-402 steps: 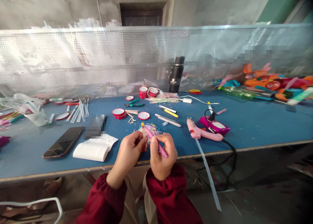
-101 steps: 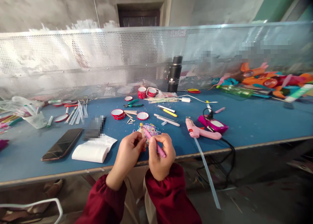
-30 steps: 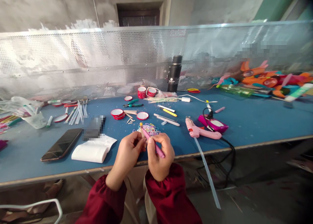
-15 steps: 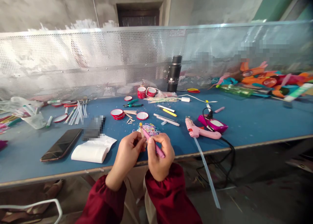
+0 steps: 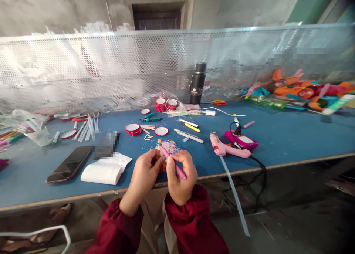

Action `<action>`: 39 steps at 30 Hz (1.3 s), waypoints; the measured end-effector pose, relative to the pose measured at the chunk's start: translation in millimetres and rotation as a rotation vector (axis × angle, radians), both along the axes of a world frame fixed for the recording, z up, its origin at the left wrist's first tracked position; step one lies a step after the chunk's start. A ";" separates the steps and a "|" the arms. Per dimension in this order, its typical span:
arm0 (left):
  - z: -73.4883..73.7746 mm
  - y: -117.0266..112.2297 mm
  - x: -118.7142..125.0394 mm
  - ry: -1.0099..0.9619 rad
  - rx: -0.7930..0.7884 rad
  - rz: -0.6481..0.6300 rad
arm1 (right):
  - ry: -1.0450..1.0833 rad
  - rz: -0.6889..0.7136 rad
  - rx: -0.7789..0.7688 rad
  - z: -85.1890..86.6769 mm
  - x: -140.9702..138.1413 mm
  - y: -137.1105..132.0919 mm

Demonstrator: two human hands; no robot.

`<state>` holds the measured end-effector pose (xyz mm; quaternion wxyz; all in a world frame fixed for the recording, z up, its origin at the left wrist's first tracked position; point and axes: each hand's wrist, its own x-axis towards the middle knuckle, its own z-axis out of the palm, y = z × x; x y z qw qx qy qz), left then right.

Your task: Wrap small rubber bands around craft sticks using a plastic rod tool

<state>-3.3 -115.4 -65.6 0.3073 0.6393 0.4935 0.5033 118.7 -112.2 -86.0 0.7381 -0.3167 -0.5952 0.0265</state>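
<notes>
My left hand (image 5: 142, 174) pinches a thin wooden craft stick (image 5: 160, 143) with a yellow-coloured top end. In my right hand (image 5: 179, 187) is a pink marker (image 5: 181, 172), gripped like a pen, its tip at the stick just below the yellow end. My fingers hide the stick's lower part. Just beyond both hands lies a pile of small pastel rubber bands (image 5: 172, 146). Past the pile are a red-rimmed lid (image 5: 161, 131), a stack of similar lids (image 5: 133, 129) and several short wooden pieces (image 5: 148, 137).
To the right, a pink glue gun (image 5: 222, 148) rests with a long glue stick (image 5: 234, 195) hanging past the table edge. A phone (image 5: 69, 164) and folded white tissue (image 5: 101, 170) lie left. Capped markers (image 5: 191, 127) and a black thermos (image 5: 198, 84) stand farther back.
The pink marker has shifted slightly up and left along the craft stick, its tip now nearer the yellow end. My left hand looks still.
</notes>
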 end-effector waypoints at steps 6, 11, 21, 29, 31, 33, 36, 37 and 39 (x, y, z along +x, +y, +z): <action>-1.0 0.6 -0.4 -0.009 -0.030 -0.014 | 0.032 -0.032 -0.048 -0.7 0.1 -0.5; -1.8 -0.1 0.1 -0.008 -0.016 -0.010 | 0.026 0.000 0.005 -0.9 0.0 -0.6; -2.7 1.4 -1.7 0.054 -0.018 0.013 | 0.045 -0.019 -0.036 -1.3 -0.7 0.1; -2.3 1.1 -1.2 0.021 -0.007 0.000 | -0.002 0.008 0.011 -0.1 -0.4 0.1; -1.6 0.7 -1.2 0.034 -0.003 0.006 | -0.005 -0.002 -0.008 0.2 -0.7 0.2; -1.1 0.3 -1.1 0.049 -0.006 0.013 | 0.011 -0.026 -0.026 0.2 -0.9 0.0; -0.5 -0.4 -0.7 0.050 -0.010 0.018 | 0.036 -0.045 -0.035 0.3 -0.9 -0.5; -0.4 -0.6 -0.4 0.043 -0.011 0.016 | 0.043 -0.043 -0.033 0.3 -0.8 -0.6; -0.1 -0.9 0.2 0.016 -0.012 0.005 | 0.048 -0.031 -0.017 0.4 -0.4 -0.7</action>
